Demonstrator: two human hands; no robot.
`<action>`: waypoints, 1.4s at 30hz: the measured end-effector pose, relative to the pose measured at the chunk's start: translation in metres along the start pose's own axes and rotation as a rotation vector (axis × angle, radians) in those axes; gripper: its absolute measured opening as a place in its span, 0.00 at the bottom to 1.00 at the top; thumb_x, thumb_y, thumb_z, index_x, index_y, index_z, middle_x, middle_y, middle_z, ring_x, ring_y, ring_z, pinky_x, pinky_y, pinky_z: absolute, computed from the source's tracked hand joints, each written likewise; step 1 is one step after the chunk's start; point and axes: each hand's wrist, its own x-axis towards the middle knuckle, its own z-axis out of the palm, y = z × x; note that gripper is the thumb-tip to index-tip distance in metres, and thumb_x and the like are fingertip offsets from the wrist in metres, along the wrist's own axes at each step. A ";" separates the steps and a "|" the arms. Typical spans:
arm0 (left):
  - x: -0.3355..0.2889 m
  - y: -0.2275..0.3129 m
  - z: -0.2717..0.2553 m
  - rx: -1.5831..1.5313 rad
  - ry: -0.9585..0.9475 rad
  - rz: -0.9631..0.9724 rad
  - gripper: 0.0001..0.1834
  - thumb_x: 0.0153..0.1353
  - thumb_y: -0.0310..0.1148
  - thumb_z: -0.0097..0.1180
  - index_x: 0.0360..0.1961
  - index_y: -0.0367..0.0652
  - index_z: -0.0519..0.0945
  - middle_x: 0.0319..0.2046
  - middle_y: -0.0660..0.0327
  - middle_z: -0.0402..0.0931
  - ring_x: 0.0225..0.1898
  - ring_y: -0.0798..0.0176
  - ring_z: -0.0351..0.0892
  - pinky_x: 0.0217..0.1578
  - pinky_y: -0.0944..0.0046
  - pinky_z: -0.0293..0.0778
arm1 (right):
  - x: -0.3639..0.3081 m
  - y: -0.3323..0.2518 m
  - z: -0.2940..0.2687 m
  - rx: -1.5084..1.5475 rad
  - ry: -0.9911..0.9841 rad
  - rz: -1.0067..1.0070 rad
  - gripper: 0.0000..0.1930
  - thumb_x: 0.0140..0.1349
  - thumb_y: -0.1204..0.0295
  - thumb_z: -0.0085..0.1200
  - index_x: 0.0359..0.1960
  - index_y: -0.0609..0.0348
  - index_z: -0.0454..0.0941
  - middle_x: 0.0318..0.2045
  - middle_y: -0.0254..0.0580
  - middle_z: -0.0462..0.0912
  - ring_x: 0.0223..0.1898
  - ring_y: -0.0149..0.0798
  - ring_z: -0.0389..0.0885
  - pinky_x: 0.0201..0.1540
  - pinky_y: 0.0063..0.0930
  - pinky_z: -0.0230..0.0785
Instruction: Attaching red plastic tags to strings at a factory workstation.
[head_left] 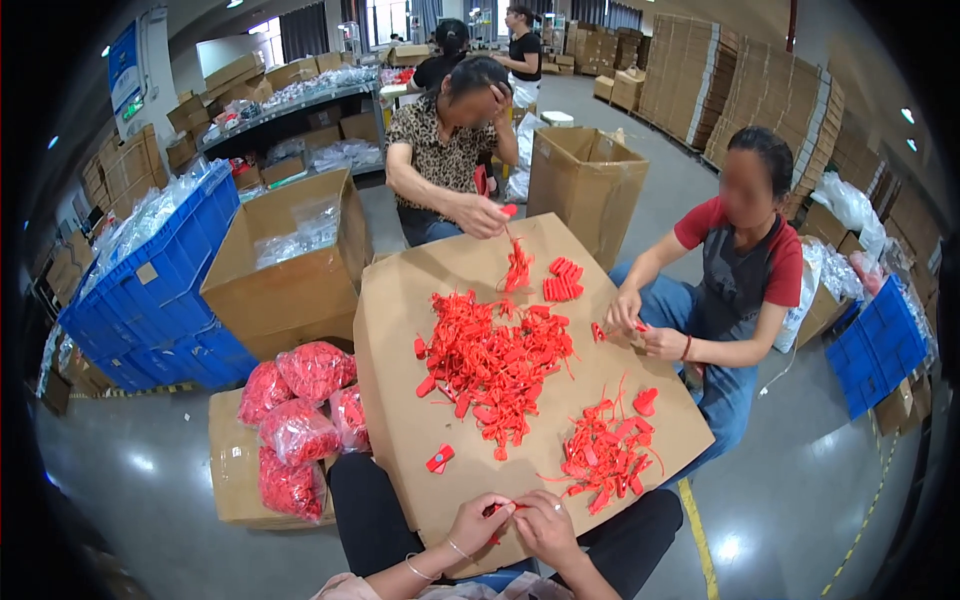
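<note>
Over the near edge of the cardboard tabletop point(395, 350), my left hand point(478, 527) and my right hand point(547, 524) are close together, fingertips pinched. Between them is a small red corded piece point(518, 507), mostly hidden by the fingers. A bit of red also shows below my left fingers. Ahead of my right hand lies a small pile of red corded pieces point(606, 455). Beyond my left hand, a couple of flat red pieces point(440, 459) lie apart, one with a pale round spot. A larger heap of red corded pieces point(495, 355) covers the table's middle.
Across the table, a person's hand point(480, 214) lifts a red piece by a neat red row point(563, 280). At right, another person's hands point(645, 325) hold a red piece. Bags of red pieces point(300, 430) sit at left, near an open carton point(290, 315) and blue crates point(165, 290).
</note>
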 end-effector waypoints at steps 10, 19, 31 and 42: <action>-0.001 -0.007 -0.001 0.021 0.008 -0.003 0.06 0.58 0.29 0.53 0.33 0.36 0.77 0.25 0.67 0.74 0.25 0.78 0.71 0.26 0.77 0.69 | -0.004 -0.009 0.004 0.038 0.139 0.037 0.09 0.43 0.81 0.57 0.29 0.61 0.73 0.32 0.42 0.74 0.36 0.44 0.74 0.40 0.35 0.67; -0.004 -0.010 -0.005 0.173 0.041 0.136 0.06 0.53 0.28 0.55 0.31 0.37 0.77 0.26 0.63 0.75 0.27 0.72 0.72 0.30 0.72 0.69 | -0.015 -0.005 0.009 0.217 0.090 0.269 0.05 0.47 0.79 0.57 0.27 0.61 0.75 0.26 0.43 0.77 0.33 0.43 0.75 0.39 0.31 0.66; -0.011 -0.008 -0.019 0.259 -0.209 0.040 0.06 0.53 0.28 0.57 0.31 0.39 0.77 0.25 0.69 0.71 0.25 0.78 0.67 0.27 0.76 0.65 | -0.043 -0.005 0.028 0.890 0.025 0.774 0.05 0.59 0.75 0.51 0.33 0.63 0.75 0.30 0.32 0.78 0.31 0.21 0.74 0.34 0.14 0.66; -0.010 -0.014 -0.024 -0.070 -0.275 -0.186 0.04 0.55 0.27 0.55 0.31 0.38 0.76 0.23 0.69 0.73 0.22 0.78 0.69 0.25 0.78 0.66 | -0.045 -0.001 0.027 1.021 -0.033 0.817 0.06 0.59 0.75 0.50 0.36 0.64 0.75 0.30 0.32 0.77 0.31 0.22 0.74 0.36 0.15 0.66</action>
